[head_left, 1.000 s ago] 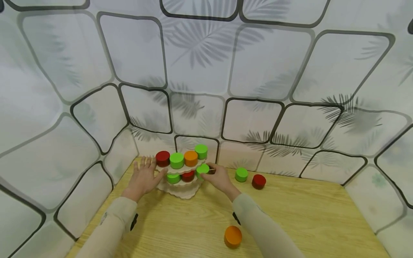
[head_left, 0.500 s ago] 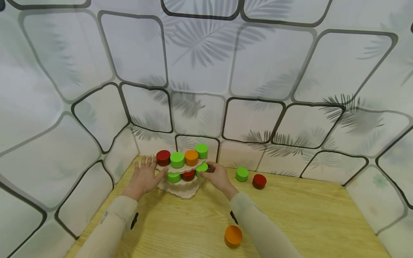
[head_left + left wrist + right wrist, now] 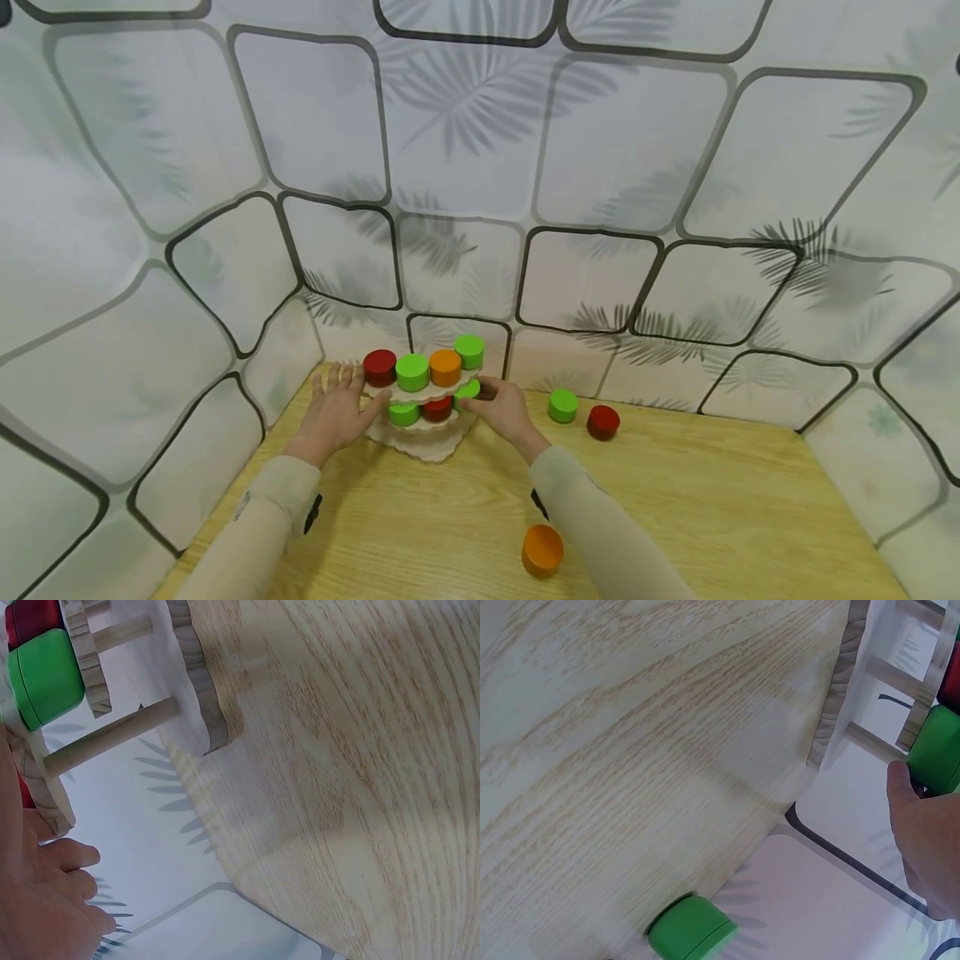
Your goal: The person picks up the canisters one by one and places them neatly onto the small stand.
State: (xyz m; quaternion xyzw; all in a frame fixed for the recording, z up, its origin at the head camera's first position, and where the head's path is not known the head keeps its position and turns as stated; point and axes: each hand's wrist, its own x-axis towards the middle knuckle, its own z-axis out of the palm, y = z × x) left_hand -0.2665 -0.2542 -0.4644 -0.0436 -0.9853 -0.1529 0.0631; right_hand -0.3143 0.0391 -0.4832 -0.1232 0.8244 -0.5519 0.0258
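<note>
A tiered wooden stand with scalloped edges stands at the back left of the table. Red, green, orange and another green round tin sit on its top tier. Beneath them, the middle tier carries a green tin and a red tin. My right hand pinches a green round tin at the right end of that tier, between thumb and fingers. With fingers spread, my left hand rests against the stand's left side, touching the top tier's edge.
On the table right of the stand lie a green tin and a red tin. An orange tin stands near the front, beside the right forearm. Patterned cloth walls border the table behind and at both sides.
My right hand has moved slightly left, taking the green tin further in under the top tier. The left hand stays in place against the stand.
</note>
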